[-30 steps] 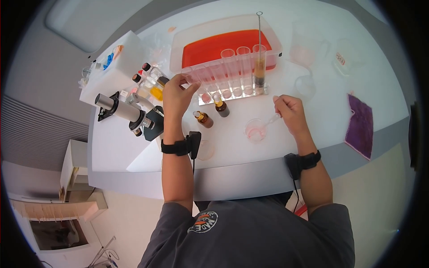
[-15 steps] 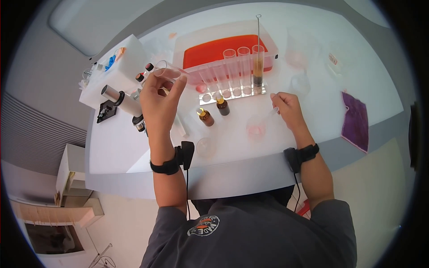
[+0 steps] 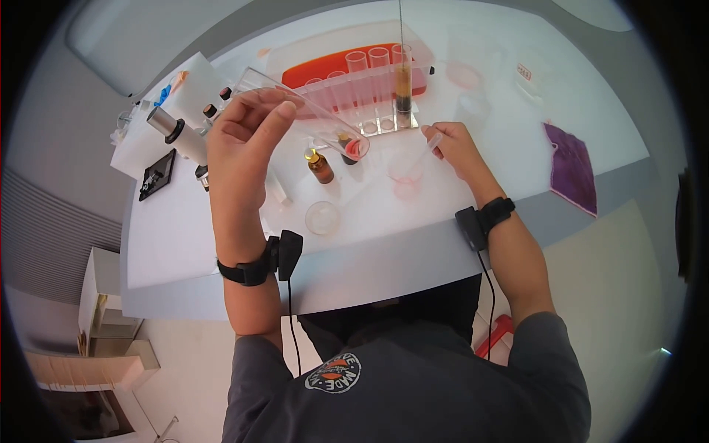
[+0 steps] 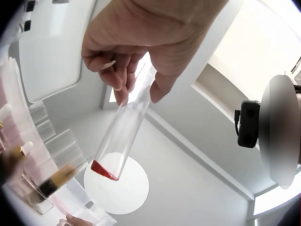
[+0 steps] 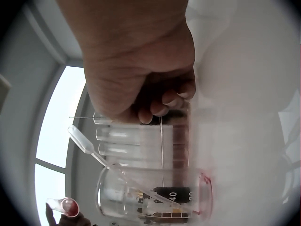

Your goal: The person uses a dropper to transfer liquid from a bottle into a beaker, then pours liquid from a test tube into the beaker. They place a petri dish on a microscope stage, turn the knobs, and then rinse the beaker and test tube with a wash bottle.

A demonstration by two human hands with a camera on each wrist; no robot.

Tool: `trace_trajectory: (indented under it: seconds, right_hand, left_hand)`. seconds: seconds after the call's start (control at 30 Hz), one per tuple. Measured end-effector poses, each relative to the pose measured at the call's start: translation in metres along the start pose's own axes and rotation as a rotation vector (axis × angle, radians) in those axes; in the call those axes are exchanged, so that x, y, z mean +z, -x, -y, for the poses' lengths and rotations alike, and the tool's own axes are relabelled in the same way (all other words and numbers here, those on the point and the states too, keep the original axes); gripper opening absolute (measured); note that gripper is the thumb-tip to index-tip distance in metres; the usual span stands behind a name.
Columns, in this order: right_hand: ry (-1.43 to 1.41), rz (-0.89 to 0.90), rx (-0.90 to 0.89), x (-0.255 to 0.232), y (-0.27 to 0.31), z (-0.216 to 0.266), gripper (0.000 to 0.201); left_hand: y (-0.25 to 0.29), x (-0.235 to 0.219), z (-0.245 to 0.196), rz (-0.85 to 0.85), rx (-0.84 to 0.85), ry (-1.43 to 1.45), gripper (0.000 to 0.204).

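A clear test tube (image 3: 331,127) is in the air above the worktop (image 3: 221,255), tilted, with its closed end lower and toward the middle of the worktop; a small amount of red liquid (image 4: 104,170) lies in this end. The grip of the left hand (image 3: 245,140) is closed only to the width of the tube: thumb and fingers pinch it near its mouth. The grip of the right hand (image 3: 459,151) is loosely curled and relaxed, with nothing seen in it. In the head view a plastic pipette (image 3: 436,140) appears to touch its fingers, but the right wrist view shows the pipette leaning by itself inside a beaker (image 5: 106,188), apart from the hand, with some pink-red liquid at the beaker's bottom. Only that view lets one read a "40" there. Two brown dropper bottles stand nearby, one (image 3: 319,167) in plain sight and one partly behind the tube. Farther, a rack (image 3: 388,125) carries tubes, one (image 3: 402,81) with brown and black layers, before a translucent box (image 3: 410,37) with red contents.
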State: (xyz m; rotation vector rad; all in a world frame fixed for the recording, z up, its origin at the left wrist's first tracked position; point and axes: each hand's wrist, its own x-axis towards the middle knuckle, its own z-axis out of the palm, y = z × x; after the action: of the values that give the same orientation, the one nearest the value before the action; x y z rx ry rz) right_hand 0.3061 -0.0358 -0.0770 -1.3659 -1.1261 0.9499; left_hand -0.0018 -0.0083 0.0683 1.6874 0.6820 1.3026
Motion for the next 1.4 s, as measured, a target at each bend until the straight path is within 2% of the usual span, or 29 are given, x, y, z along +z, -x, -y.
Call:
trace_trajectory:
  seconds: [0.07, 0.2, 0.3, 0.4, 0.5, 0.63, 0.77, 0.87, 0.9, 1.0, 1.1, 1.2, 1.4]
  right_hand:
    - [-0.018, 0.022, -0.005, -0.003, -0.003, -0.007, 0.033]
    - [-0.006, -0.027, 0.044, 0.003, -0.001, 0.000, 0.040]
    - [0.020, -0.024, 0.067, 0.003, 0.000, 0.000, 0.040]
    - [0.055, -0.018, 0.067, 0.002, -0.003, -0.003, 0.040]
    - [0.075, -0.004, 0.079, 0.001, -0.001, -0.004, 0.041]
    - [0.083, 0.018, 0.063, 0.002, -0.001, -0.002, 0.042]
    - [0.068, 0.006, 0.037, 0.002, 0.000, 0.002, 0.042]
    - [0.103, 0.012, 0.049, 0.002, 0.001, 0.004, 0.040]
    - [0.100, 0.014, 0.047, 0.003, 0.000, 0.003, 0.041]
    - [0.089, 0.017, 0.039, 0.003, -0.001, -0.002, 0.042]
    - [0.087, 0.010, 0.034, 0.001, 0.000, -0.002, 0.042]
    - [0.096, 0.006, 0.043, 0.002, 0.000, 0.000, 0.041]
    - [0.075, 0.017, 0.028, 0.000, -0.002, -0.005, 0.039]
  left_hand:
    - [0.000, -0.003, 0.000, 0.013, -0.003, 0.024, 0.024]
    - [-0.002, -0.006, -0.003, 0.039, -0.008, 0.048, 0.026]
    - [-0.002, -0.007, -0.007, 0.012, -0.090, 0.110, 0.019]
    - [-0.003, -0.012, -0.002, 0.044, -0.149, 0.179, 0.021]
    - [-0.001, -0.006, -0.002, 0.008, -0.068, -0.019, 0.024]
    - [-0.004, -0.012, 0.003, 0.065, -0.103, 0.127, 0.024]
    - [-0.006, -0.014, 0.005, -0.031, -0.036, -0.112, 0.025]
    - [-0.013, -0.026, 0.013, -0.034, -0.143, -0.025, 0.022]
    - [-0.012, -0.021, 0.014, -0.036, -0.099, -0.049, 0.022]
    - [-0.013, -0.021, 0.016, -0.003, -0.115, -0.034, 0.022]
    - [-0.016, -0.020, 0.024, -0.039, -0.095, -0.057, 0.021]
    - [-0.018, -0.028, 0.023, 0.007, -0.198, 0.049, 0.021]
    - [-0.018, -0.021, 0.029, -0.019, -0.124, -0.088, 0.020]
